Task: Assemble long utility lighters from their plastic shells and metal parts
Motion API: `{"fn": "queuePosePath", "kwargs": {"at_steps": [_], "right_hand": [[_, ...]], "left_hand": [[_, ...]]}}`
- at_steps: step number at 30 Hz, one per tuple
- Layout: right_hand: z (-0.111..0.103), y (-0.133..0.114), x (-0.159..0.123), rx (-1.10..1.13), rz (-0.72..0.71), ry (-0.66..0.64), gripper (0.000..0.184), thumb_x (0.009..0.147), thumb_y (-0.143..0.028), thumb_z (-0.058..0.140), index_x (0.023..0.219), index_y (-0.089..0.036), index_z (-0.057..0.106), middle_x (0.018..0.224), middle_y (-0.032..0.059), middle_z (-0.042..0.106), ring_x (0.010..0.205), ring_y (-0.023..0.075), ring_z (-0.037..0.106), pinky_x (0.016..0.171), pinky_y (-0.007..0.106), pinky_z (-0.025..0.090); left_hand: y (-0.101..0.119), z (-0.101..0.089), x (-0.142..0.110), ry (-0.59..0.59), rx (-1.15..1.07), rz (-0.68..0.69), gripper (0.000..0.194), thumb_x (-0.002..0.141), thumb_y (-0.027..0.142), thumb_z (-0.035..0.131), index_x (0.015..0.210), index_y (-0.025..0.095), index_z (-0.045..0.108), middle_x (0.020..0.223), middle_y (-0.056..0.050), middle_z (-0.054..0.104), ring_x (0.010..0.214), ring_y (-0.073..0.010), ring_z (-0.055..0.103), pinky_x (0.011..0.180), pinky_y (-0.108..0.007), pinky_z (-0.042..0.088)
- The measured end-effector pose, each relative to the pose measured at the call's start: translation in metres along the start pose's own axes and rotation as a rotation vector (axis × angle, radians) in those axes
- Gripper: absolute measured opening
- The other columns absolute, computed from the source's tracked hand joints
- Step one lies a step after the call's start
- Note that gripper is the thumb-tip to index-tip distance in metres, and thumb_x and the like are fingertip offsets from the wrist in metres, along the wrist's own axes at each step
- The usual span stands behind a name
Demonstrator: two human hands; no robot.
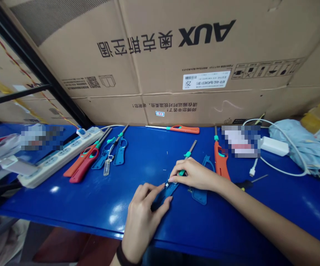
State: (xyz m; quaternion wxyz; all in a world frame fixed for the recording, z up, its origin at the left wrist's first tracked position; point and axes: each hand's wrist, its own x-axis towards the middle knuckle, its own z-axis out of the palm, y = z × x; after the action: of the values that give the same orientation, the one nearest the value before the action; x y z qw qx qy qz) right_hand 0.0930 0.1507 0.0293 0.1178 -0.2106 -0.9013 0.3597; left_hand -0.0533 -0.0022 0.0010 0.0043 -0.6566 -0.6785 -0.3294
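Note:
My left hand (145, 210) curves round the lower end of an opened blue stick-lighter casing (171, 190), thumb on one side and index finger on the other. From above, my right hand (193, 173) reaches over the same casing, thumb and fingers pinched at a small white part (167, 184) inside it. A green collar (188, 154) and metal tube (193, 146) stick out past my right fingers. Just right of my hands lies the other blue casing half (200, 195), partly hidden by my right hand. My palms and fingers cover much of the lighter's inside.
An orange stick lighter (221, 159) and a screwdriver (244, 185) lie to the right. Another orange lighter (186, 129) rests at the back. On the left are red lighters (85, 166), an opened blue lighter (119, 151) and a power strip (65, 151). A carton (154, 74) walls the back.

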Motion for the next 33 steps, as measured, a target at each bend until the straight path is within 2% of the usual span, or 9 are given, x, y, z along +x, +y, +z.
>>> {"fn": "queuePosePath", "kwargs": {"at_steps": [6,10,15,18,22,27,29,31,33], "right_hand": [[-0.002,-0.010,0.003,0.012,0.067,-0.031,0.013,0.082,-0.032,0.064,0.081,-0.023,0.073,0.083,0.0005,0.069,0.081,0.0155,0.061,0.078,0.028,0.040],[-0.001,-0.017,0.007,0.014,0.189,-0.052,0.011,0.078,-0.030,0.068,0.076,-0.020,0.071,0.082,0.0014,0.071,0.081,0.0169,0.062,0.074,0.027,0.041],[0.001,-0.015,0.008,0.032,0.301,0.025,0.019,0.070,-0.035,0.073,0.077,-0.019,0.066,0.083,0.0028,0.068,0.081,0.0182,0.062,0.064,0.026,0.043],[0.000,-0.013,0.009,0.023,0.289,-0.031,0.017,0.072,-0.036,0.071,0.071,-0.019,0.065,0.079,0.0020,0.069,0.077,0.0176,0.062,0.063,0.025,0.043],[-0.004,-0.015,0.015,-0.022,0.291,-0.093,0.015,0.073,-0.035,0.068,0.072,-0.020,0.066,0.080,0.0019,0.069,0.077,0.0181,0.063,0.064,0.026,0.042],[-0.013,-0.020,0.024,-0.055,0.335,-0.229,0.013,0.072,-0.031,0.069,0.070,-0.019,0.064,0.079,0.0021,0.068,0.076,0.0183,0.062,0.063,0.026,0.042],[-0.016,-0.018,0.022,0.004,0.287,-0.198,0.011,0.077,-0.029,0.065,0.078,-0.018,0.062,0.084,0.0028,0.067,0.080,0.0174,0.062,0.067,0.026,0.043],[-0.019,-0.013,0.017,0.119,0.257,-0.108,0.012,0.085,-0.028,0.054,0.091,-0.017,0.058,0.091,0.0041,0.065,0.085,0.0157,0.060,0.072,0.027,0.044],[-0.021,-0.008,0.009,0.192,0.286,-0.001,0.014,0.089,-0.026,0.047,0.097,-0.017,0.052,0.095,0.0052,0.062,0.085,0.0147,0.059,0.074,0.027,0.045]], "left_hand": [[-0.001,0.000,0.000,-0.015,0.001,0.015,0.028,0.082,0.033,0.062,0.107,0.020,0.065,0.081,-0.003,0.060,0.074,-0.0159,0.057,0.068,-0.029,0.049],[-0.001,0.000,0.000,-0.008,0.019,0.033,0.028,0.083,0.033,0.060,0.108,0.020,0.064,0.081,-0.003,0.060,0.074,-0.0161,0.057,0.068,-0.029,0.049],[0.000,0.001,-0.001,0.006,0.048,0.071,0.028,0.084,0.030,0.059,0.110,0.019,0.063,0.081,-0.003,0.059,0.073,-0.0163,0.057,0.069,-0.030,0.049],[-0.001,0.001,-0.001,0.009,0.049,0.087,0.026,0.085,0.030,0.059,0.108,0.019,0.064,0.080,-0.003,0.058,0.072,-0.0161,0.056,0.069,-0.030,0.049],[-0.001,0.002,-0.002,-0.006,0.059,0.077,0.027,0.085,0.029,0.058,0.110,0.020,0.062,0.081,-0.003,0.057,0.074,-0.0166,0.055,0.073,-0.032,0.048],[0.004,0.001,-0.001,-0.063,0.163,0.093,0.034,0.087,0.028,0.055,0.120,0.023,0.057,0.081,-0.003,0.054,0.075,-0.0181,0.053,0.069,-0.033,0.048],[0.005,0.002,0.000,-0.070,0.212,0.115,0.035,0.087,0.026,0.054,0.122,0.022,0.057,0.083,-0.005,0.053,0.076,-0.0188,0.053,0.067,-0.032,0.048],[0.006,0.003,0.000,-0.060,0.256,0.144,0.034,0.087,0.025,0.054,0.121,0.020,0.058,0.084,-0.006,0.054,0.078,-0.0194,0.053,0.067,-0.032,0.048],[0.006,0.003,0.000,-0.050,0.306,0.179,0.034,0.088,0.025,0.053,0.120,0.020,0.059,0.084,-0.006,0.055,0.077,-0.0196,0.054,0.066,-0.032,0.049]]}}
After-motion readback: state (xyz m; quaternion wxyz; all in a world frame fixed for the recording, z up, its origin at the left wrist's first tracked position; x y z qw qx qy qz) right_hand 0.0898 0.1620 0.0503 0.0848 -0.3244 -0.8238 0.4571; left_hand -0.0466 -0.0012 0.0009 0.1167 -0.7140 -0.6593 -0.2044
